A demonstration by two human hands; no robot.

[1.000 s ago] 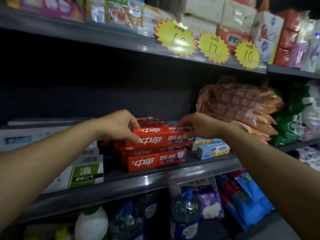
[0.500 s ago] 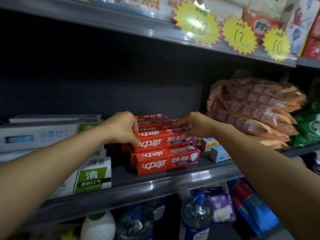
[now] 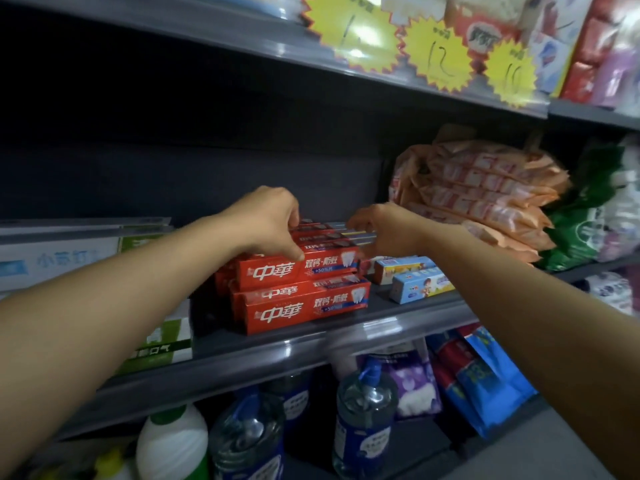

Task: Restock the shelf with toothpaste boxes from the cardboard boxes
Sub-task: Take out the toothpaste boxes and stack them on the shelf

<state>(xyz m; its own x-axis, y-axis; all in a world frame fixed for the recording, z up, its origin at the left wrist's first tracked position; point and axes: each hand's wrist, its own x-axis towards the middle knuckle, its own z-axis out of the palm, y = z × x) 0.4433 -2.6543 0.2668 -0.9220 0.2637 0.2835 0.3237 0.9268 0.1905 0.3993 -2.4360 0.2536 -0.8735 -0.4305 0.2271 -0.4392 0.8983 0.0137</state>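
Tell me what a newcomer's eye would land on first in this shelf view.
The stack of red toothpaste boxes at the middle of the grey shelf, with the left hand and the right hand gripping the boxes on top. Next, the yellow starburst price tags on the shelf edge above, and the orange packets piled to the right.

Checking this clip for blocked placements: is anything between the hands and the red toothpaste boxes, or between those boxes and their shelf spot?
Nothing visible. The left hand and right hand already grip the red toothpaste boxes at either end, on the stack on the shelf. The small blue boxes lie beside the stack, to its right.
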